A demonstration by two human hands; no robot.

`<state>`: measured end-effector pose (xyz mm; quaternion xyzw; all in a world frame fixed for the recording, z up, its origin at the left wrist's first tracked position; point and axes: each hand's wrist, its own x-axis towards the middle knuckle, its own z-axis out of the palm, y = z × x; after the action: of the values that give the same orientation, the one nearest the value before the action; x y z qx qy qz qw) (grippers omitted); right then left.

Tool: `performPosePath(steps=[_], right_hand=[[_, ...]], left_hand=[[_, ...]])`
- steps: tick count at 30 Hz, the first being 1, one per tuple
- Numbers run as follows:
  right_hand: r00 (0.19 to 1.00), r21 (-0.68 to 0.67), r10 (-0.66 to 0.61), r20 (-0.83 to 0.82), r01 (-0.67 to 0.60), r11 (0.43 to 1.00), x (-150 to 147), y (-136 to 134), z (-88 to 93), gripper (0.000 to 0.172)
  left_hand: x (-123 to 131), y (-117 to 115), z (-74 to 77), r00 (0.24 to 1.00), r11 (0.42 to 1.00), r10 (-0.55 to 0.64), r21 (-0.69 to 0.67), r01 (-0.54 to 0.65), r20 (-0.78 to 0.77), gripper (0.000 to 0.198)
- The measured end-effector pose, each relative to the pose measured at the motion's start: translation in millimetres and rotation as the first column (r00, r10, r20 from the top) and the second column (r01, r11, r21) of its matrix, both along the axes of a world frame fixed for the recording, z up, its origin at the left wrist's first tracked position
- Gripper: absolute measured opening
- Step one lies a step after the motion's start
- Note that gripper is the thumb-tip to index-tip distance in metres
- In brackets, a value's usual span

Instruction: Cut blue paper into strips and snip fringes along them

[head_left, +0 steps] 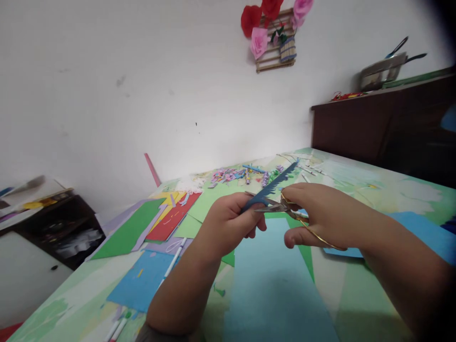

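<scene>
Between thumb and fingers my left hand [228,223] pinches the near end of a dark blue paper strip [276,184]. Short cuts fringe the strip along one side, and it points up and to the right. My right hand [317,213] grips scissors [283,206] with gold-coloured handles, fingers in the loops. Their blades are apart, with the strip near the left fingers lying between them. Beneath both hands lies a light blue sheet of paper [274,280] on the table.
Green [131,228], red [173,216] and blue sheets [142,275] lie at the left, with marker pens [121,327] nearby. Paper scraps [228,175] are heaped toward the wall. Another blue sheet [420,235] lies at right. A dark cabinet [384,123] stands behind the table, right.
</scene>
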<state>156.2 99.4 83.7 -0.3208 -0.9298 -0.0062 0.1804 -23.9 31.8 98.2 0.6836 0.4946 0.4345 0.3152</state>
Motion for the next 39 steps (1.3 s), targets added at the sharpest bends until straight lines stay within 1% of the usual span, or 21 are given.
performPosePath(steps=[3,6,10,13,20,27,31,35,39], right_hand=[[1.0,-0.045,0.017,-0.011,-0.017,0.999,-0.7,1.1,-2.4,0.048],[1.0,-0.072,0.014,-0.016,-0.015,0.997,-0.8,0.4,-2.2,0.049],[1.0,-0.086,0.008,-0.019,-0.01,0.996,-0.7,-0.1,-1.0,0.052],[1.0,-0.097,0.016,-0.015,-0.017,0.995,-0.6,-0.1,-1.0,0.052],[0.999,-0.128,0.038,-0.011,-0.039,0.991,0.3,-1.7,-0.5,0.051],[0.996,-0.142,0.084,-0.002,-0.084,0.986,3.2,0.4,-3.7,0.039],[0.996,-0.155,0.09,0.018,-0.086,0.984,3.1,0.1,-3.1,0.04],[0.998,-0.125,0.057,0.031,-0.053,0.991,0.7,-1.0,-1.7,0.043],[0.998,-0.062,0.026,0.061,-0.023,0.998,-1.7,-1.3,-1.6,0.046]], left_hand=[[3.0,1.2,-2.7,0.999,0.999,0.033,0.032,-0.033,-0.014,0.022],[4.9,3.0,-4.5,0.996,0.996,0.065,0.069,-0.062,-0.053,0.022],[5.6,3.7,-4.1,0.99,0.994,0.062,0.101,-0.05,-0.125,0.02],[5.7,3.1,-3.9,0.987,0.994,0.049,0.108,-0.033,-0.15,0.02],[5.1,3.9,-4.3,0.99,0.993,0.016,0.118,0.001,-0.143,0.021],[2.9,4.7,-5.9,0.996,0.994,-0.037,0.1,0.046,-0.083,0.021],[1.1,5.4,-7.0,0.996,0.993,-0.063,0.098,0.07,-0.069,0.022],[1.0,4.8,-2.9,0.995,0.996,-0.054,0.07,0.06,-0.08,0.022],[1.4,2.7,2.9,0.996,0.999,-0.041,0.023,0.043,-0.075,0.022]])
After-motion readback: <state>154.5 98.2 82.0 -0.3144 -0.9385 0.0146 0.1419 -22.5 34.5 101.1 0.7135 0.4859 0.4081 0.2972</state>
